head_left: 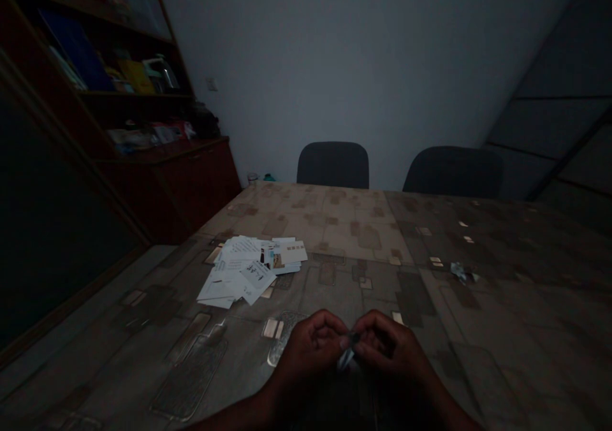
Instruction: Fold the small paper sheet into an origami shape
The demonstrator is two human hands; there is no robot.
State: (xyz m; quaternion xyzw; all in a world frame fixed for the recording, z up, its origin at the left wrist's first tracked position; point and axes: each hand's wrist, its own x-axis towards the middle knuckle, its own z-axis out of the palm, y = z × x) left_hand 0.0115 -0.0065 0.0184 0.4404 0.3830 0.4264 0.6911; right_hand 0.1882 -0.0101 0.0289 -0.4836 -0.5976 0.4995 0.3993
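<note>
Near the table's front edge, my left hand point(315, 345) and my right hand point(389, 343) meet with fingers curled and tips pinched together. Between them is a small piece of folded paper point(345, 359), pale below and darker at the top where the fingertips grip it. Its full shape is hidden by my fingers and the dim light. Farther off to the left lies a loose, overlapping pile of white printed cards point(243, 268), some bearing writing or pictures. A small crumpled or folded paper piece point(462, 271) rests apart on the right side.
A patterned cloth covers the table point(335, 291). Two dark chairs, one at the middle point(333, 163) and one at the right point(452, 171), stand along the far edge before a pale wall. At left, a reddish-brown cabinet point(191, 179) holds a kettle point(165, 74) and other items.
</note>
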